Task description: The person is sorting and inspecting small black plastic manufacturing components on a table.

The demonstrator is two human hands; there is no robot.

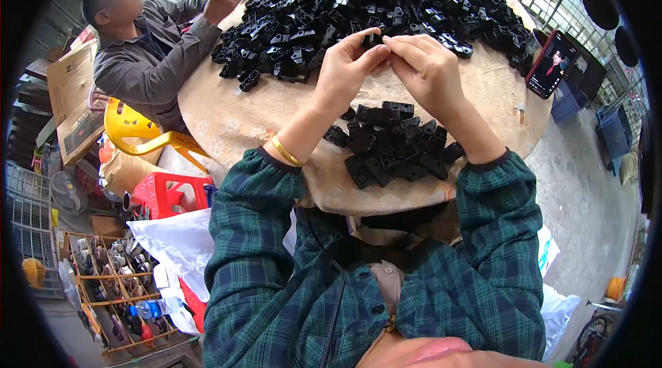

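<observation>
Both of my hands are raised over the round table, close together in front of a large heap of black plastic parts (pixel 331 2). My left hand (pixel 343 71) pinches a small black plastic part (pixel 372 41) between thumb and fingers. Right beside it, my right hand (pixel 431 71) is closed in a pinch, its fingertips meeting the left thumb and the part's edge; what sits between them is too small to make out. Below my hands, near the table's front edge, lies a smaller pile of similar black parts (pixel 396 144).
The round table (pixel 227 126) has a patterned beige cover. Across at the left, another person (pixel 148 44) sits with hands raised at the heap. A phone (pixel 550 64) stands at the right edge. A yellow chair (pixel 131 130), red stool (pixel 155 192) and shoe rack (pixel 114 285) are on the left.
</observation>
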